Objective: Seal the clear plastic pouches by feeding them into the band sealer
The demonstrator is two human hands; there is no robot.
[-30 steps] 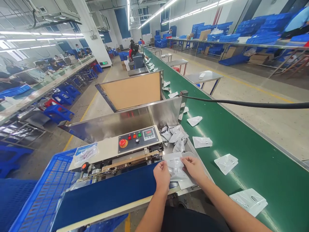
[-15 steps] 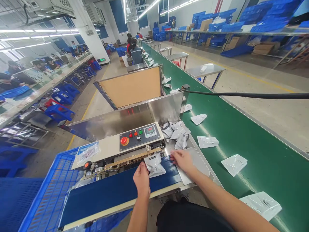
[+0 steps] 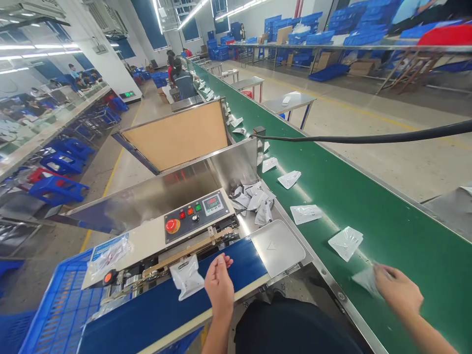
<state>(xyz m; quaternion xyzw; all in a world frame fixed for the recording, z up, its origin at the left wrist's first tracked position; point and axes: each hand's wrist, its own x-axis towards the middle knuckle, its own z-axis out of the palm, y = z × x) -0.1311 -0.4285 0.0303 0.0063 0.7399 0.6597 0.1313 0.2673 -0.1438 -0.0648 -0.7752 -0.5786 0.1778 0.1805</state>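
A white pouch (image 3: 187, 278) lies on the blue belt (image 3: 241, 260) of the sealing machine, its upper edge at the sealing strip. My left hand (image 3: 220, 282) hovers over the belt just right of this pouch, apart from it, fingers curled together with nothing seen in them. Over the green conveyor (image 3: 413, 236), my right hand (image 3: 400, 290) pinches a white pouch (image 3: 366, 280), blurred by motion. Further up that conveyor lies another white pouch (image 3: 345, 243). A heap of pouches (image 3: 256, 199) rests beyond the metal plate (image 3: 280, 246) at the belt's right end.
The control panel (image 3: 195, 216) carries a red stop button and a lit display. A blue basket (image 3: 62, 295) stands at the machine's left end. Behind rises a steel guard (image 3: 165, 182). A black cable (image 3: 350, 140) crosses above the conveyor. Co-workers (image 3: 183, 81) sit further along.
The pouch on the blue belt has shifted left, out of my left hand. My right hand has moved from the metal plate to the green conveyor and taken hold of a pouch there.
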